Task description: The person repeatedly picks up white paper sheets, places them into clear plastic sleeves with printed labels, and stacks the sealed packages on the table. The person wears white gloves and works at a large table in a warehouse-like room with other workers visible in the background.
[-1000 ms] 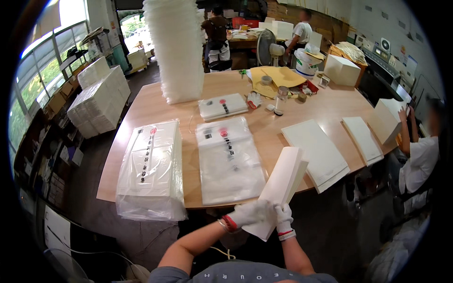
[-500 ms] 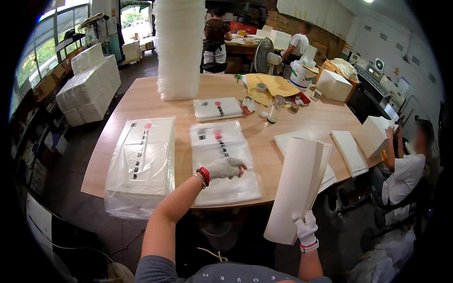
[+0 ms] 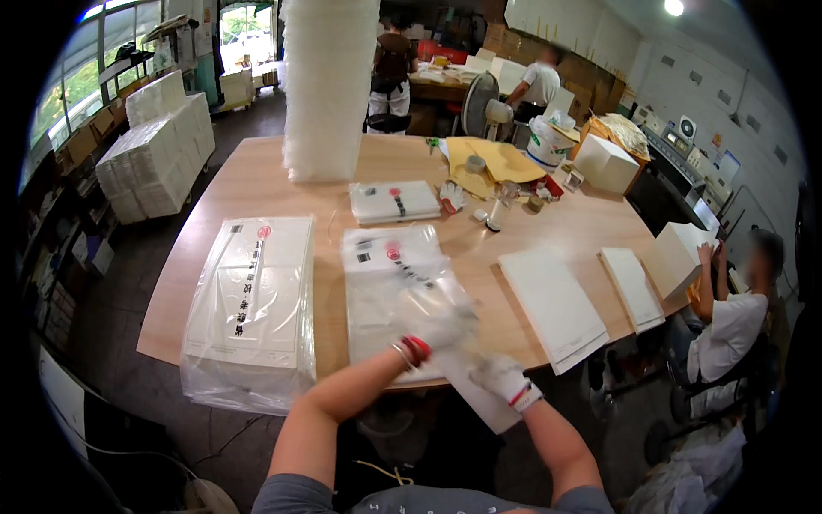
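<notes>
A stack of clear printed plastic bags (image 3: 364,295) lies at the table's near middle. Its top bag looks skewed and lifted toward its near right part. Over that part is my left hand (image 3: 437,317), gloved in white; motion smears its fingers. Just right of it, past the table's near edge, my gloved right hand (image 3: 501,377) is closed on a sheaf of white paper (image 3: 484,398). The sheaf slants up toward the bag and my left hand; whether its far end is inside the bag is hidden by blur. To the left lie filled clear bags (image 3: 257,295) with white sheets in them.
White paper stacks (image 3: 552,304) lie on the right of the table (image 3: 184,274). A tall roll of bubble wrap (image 3: 325,94) stands at the back. Beyond the bags are a smaller bag pile (image 3: 394,201), a spare glove and tape rolls. A person (image 3: 732,317) sits at the right.
My right hand has brought the sheaf leftward and tilted it down toward the bags. My left hand has moved slightly right, and the top bag has shifted askew.
</notes>
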